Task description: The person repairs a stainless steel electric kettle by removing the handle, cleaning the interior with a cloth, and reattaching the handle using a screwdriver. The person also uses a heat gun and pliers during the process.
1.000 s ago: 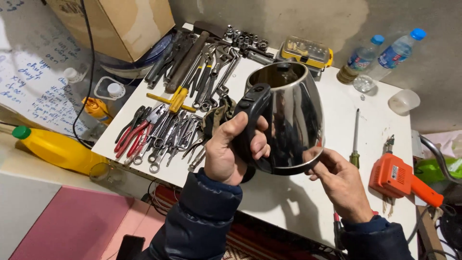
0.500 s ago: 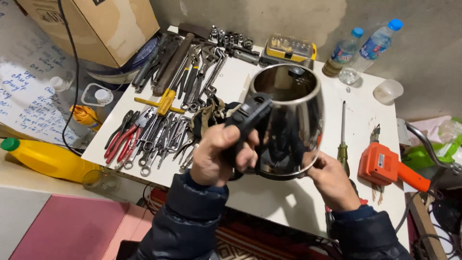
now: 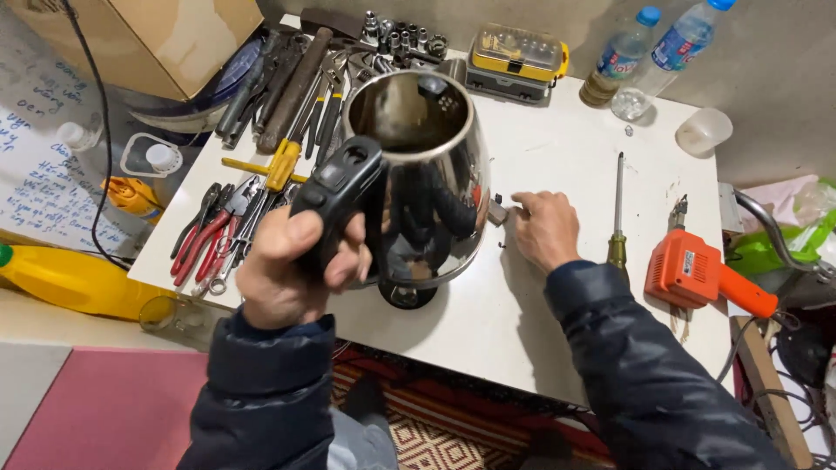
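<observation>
Kettle [image 3: 427, 174] hangs upright, handle gripped in the closed left hand [image 3: 292, 270]; right hand [image 3: 544, 228], just right of it, pinches a small part [image 3: 497, 211] on the table [image 3: 557, 139].

A white worktable [image 3: 557, 305] stands against a grey wall [image 3: 784, 78], above a patterned rug [image 3: 435, 435].
</observation>
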